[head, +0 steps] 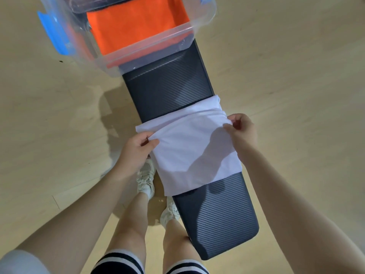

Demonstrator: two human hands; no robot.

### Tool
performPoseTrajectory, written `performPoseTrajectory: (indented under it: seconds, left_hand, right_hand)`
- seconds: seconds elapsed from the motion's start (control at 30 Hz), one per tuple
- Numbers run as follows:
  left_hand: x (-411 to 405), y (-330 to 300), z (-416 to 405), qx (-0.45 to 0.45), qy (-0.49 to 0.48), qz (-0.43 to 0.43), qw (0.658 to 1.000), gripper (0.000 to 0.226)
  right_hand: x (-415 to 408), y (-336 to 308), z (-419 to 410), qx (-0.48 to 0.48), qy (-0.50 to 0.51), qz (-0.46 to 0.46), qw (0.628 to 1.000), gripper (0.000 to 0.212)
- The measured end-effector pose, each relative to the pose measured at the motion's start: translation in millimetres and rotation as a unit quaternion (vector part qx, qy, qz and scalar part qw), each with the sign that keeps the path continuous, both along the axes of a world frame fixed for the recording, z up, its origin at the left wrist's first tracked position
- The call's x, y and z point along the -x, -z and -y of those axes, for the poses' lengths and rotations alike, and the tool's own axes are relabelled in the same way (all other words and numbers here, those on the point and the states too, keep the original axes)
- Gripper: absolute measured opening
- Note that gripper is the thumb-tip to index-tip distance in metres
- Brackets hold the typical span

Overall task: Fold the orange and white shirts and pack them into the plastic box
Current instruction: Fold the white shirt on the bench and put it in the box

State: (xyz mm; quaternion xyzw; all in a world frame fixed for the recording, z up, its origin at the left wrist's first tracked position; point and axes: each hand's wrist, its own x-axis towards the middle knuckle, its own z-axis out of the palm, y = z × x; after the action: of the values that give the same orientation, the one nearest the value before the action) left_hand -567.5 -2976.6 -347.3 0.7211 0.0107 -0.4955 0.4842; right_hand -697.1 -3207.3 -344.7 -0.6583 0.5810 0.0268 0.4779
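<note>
The white shirt (189, 147) lies folded across the middle of a dark padded bench (167, 88). My left hand (136, 151) pinches its left edge between thumb and fingers. My right hand (242, 129) pinches the right edge near the far corner. The orange shirt (136, 24) lies folded flat inside the clear plastic box (150, 43), which stands at the far end of the bench. The box is open at the top.
The box has blue latches (53, 34) on its left side and a clear lid (94, 2) behind it. Pale wooden floor (296, 66) surrounds the bench. My legs and white shoes (147, 178) stand left of the bench's near end.
</note>
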Motion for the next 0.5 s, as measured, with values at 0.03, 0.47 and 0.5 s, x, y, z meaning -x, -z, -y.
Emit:
performPoseTrajectory:
  seconds: [0.03, 0.47, 0.5]
  left_hand:
    - [-2.3, -0.4, -0.5, 0.001, -0.018, -0.003, 1.000, 0.015]
    - [30.0, 47.5, -0.2, -0.122, 0.422, 0.503, 0.744, 0.060]
    - [33.4, 53.4, -5.0, -0.143, 0.442, 0.491, 0.737, 0.067]
  right_hand:
    - [-1.9, -2.7, 0.4, -0.001, 0.004, 0.031, 1.000, 0.021]
    - [-8.8, 41.5, -71.8, 0.238, -0.518, -0.015, 0.822, 0.056]
    - [-1.4, 46.1, -74.7, 0.217, -0.530, -0.053, 0.818, 0.059]
